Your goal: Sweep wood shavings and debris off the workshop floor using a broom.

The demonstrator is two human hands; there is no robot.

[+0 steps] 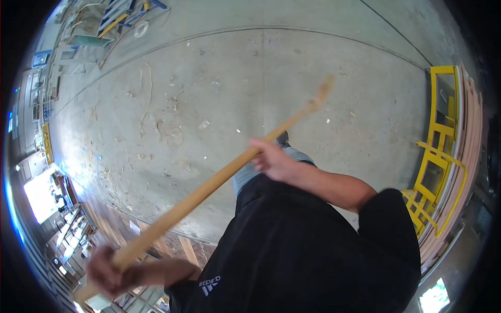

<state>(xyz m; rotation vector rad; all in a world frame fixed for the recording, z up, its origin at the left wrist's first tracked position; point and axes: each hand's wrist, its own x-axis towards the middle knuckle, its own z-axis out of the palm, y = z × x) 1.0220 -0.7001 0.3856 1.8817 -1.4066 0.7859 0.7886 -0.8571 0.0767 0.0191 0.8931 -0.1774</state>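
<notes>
Over a grey concrete floor (229,78) strewn with small pale scraps (204,124), a long tan wooden pole (195,197) slants past a black shirt (313,245), the left hand (107,272) and right hand (274,161) both clasped around it.

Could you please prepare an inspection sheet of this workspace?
Surface: grey concrete floor with thin dark lines.
Job's things: long, round, tan wooden pole, held slantwise; far end blurred.
Clutter: small pale scraps scattered across the floor.
Hands: left hand and right hand closed around the pole.
Cables: none certain; white coil, upper left, too small to identify.
Surroundings: yellow metal frame beside stacked long pinkish boards, right.
</notes>
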